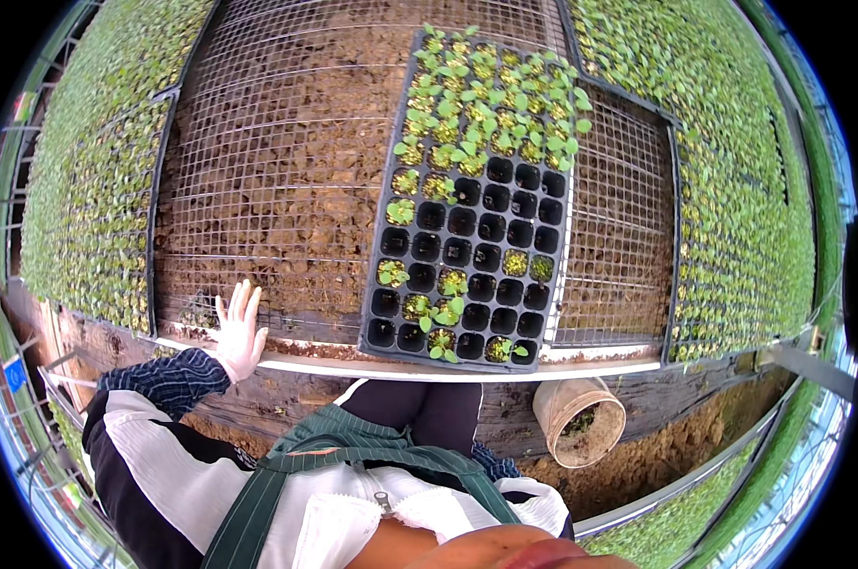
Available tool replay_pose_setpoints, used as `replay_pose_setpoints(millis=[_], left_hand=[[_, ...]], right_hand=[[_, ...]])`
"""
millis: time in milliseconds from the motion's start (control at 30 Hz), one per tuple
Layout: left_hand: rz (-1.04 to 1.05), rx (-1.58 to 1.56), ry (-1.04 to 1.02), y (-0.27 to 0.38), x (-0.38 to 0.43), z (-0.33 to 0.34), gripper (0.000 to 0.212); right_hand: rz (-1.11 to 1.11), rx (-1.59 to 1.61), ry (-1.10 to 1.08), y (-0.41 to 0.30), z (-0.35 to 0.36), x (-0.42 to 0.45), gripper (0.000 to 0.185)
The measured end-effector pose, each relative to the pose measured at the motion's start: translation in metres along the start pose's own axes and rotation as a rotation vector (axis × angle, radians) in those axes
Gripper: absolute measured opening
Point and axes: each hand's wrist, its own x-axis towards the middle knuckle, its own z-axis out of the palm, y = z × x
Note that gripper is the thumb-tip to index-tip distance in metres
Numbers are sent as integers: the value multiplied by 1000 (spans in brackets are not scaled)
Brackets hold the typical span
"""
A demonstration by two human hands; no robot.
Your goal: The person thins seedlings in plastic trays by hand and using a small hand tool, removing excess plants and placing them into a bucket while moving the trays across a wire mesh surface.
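My left hand, in a pale glove, rests with its fingers apart at the front rail of a wire-mesh bench. It holds nothing. To its right, a black plastic seedling tray lies on the mesh. Leafy seedlings fill the tray's far half. In the near half many cells are bare, with a few seedlings scattered among them. Two cells on the right hold plugs with little or no leaf showing. My right hand is out of view; only its patterned cuff shows by my waist.
Dense seedling trays flank the mesh, on the left and right. A dirty white bucket with some plant debris inside tilts below the bench's front edge, right of my legs. Another green bed lies behind, at lower right.
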Motion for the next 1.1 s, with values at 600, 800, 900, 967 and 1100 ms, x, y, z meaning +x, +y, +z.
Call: replay_pose_setpoints(millis=[600, 800, 900, 967, 1100], left_hand=[[-23, -95, 27, -22, -4, 2, 69], [-55, -99, 73, -23, -14, 3, 70], [-79, -108, 121, -24, -13, 8, 71], [-66, -118, 137, -23, -14, 8, 69], [-70, -100, 250, -24, -20, 17, 65]], right_hand=[[-111, -330, -84, -82, -16, 14, 17], [-139, -446, -68, -91, -17, 33, 17], [-158, -479, -47, -94, -20, 44, 18], [-169, -505, -44, -94, -20, 49, 18], [-222, -545, -46, -92, -27, 60, 19]])
